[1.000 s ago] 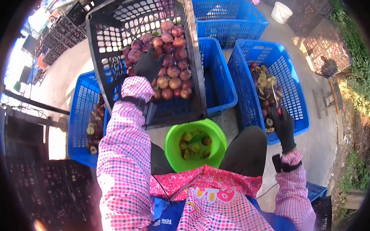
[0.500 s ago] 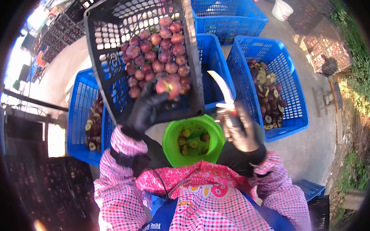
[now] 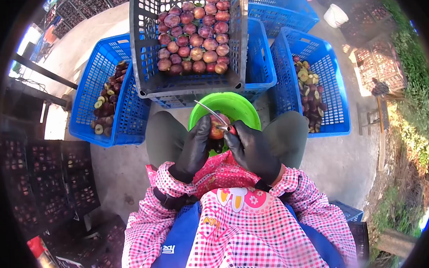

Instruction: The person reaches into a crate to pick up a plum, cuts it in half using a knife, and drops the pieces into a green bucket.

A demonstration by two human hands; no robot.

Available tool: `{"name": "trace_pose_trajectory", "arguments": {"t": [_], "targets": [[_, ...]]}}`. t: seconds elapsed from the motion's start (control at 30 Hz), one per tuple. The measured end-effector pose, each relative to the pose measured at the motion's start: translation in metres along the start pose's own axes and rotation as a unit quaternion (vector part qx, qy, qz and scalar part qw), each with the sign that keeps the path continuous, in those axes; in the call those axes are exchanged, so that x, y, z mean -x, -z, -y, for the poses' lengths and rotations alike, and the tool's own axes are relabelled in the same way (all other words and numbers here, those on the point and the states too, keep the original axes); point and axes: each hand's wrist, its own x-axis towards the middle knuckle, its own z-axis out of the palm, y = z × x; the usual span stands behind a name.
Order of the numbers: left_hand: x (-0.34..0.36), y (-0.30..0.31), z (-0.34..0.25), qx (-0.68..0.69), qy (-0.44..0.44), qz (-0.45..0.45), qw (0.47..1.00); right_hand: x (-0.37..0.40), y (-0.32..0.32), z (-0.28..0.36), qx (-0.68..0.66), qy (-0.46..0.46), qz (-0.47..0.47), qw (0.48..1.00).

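My left hand (image 3: 195, 146), in a black glove, is closed around a reddish plum (image 3: 217, 130) above a bright green tub (image 3: 249, 109). My right hand (image 3: 254, 149), also gloved in black, grips a knife (image 3: 205, 107) with a thin curved blade. Its blade lies against the plum and points up and left, while the fist hides most of the handle. Just beyond the tub, a black plastic crate (image 3: 191, 85) holds many whole plums (image 3: 197, 40). The hands cover most of the tub's inside.
Blue baskets with cut plums stand on the left (image 3: 79, 115) and right (image 3: 336, 111). Another blue basket (image 3: 264, 66) sits under the black crate. Stacked dark crates (image 3: 60, 172) are at the left, and a white bucket (image 3: 335, 16) at the far right.
My left hand has brought the plum from the black crate down over the tub. My right hand has swung the knife inward to meet it. The view has shifted.
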Motion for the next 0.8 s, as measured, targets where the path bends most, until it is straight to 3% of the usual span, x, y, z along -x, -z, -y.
{"name": "trace_pose_trajectory", "arguments": {"t": [0.3, 0.37, 0.4, 0.47, 0.53, 0.6, 0.63, 0.67, 0.7, 0.73, 0.8], "targets": [[0.011, -0.015, -0.004, -0.013, -0.025, -0.014, 1.0, 0.009, -0.002, -0.001, 0.079, 0.013, -0.03, 0.996], [0.013, -0.015, -0.007, -0.166, -0.058, -0.024, 0.984, 0.012, -0.004, -0.004, 0.152, 0.031, -0.041, 0.987], [0.013, -0.018, -0.007, -0.169, -0.059, -0.018, 0.984, 0.014, -0.006, -0.008, 0.154, 0.032, -0.047, 0.986], [0.013, -0.026, -0.008, -0.317, -0.125, -0.076, 0.937, 0.017, -0.013, -0.017, 0.176, 0.031, -0.045, 0.983], [0.011, -0.025, -0.014, -0.299, -0.097, -0.059, 0.948, 0.016, -0.014, -0.025, 0.162, 0.035, -0.051, 0.985], [0.004, -0.012, -0.004, -0.221, -0.071, -0.037, 0.972, 0.013, -0.018, -0.031, -0.089, 0.005, -0.038, 0.995], [-0.004, -0.002, 0.003, -0.223, -0.07, -0.035, 0.972, 0.015, -0.01, -0.03, -0.09, 0.005, -0.041, 0.995], [-0.015, 0.009, 0.009, -0.164, -0.097, -0.004, 0.982, 0.017, 0.006, -0.024, -0.355, -0.103, 0.13, 0.92], [-0.02, 0.007, 0.007, -0.099, -0.123, 0.022, 0.987, 0.019, 0.017, -0.018, -0.578, -0.202, 0.29, 0.736], [-0.016, 0.001, 0.006, 0.007, -0.099, -0.008, 0.995, 0.02, 0.022, -0.011, -0.578, -0.206, 0.292, 0.733], [-0.016, -0.001, 0.004, 0.012, -0.127, -0.006, 0.992, 0.012, 0.025, -0.004, -0.457, -0.198, 0.103, 0.861]]}}
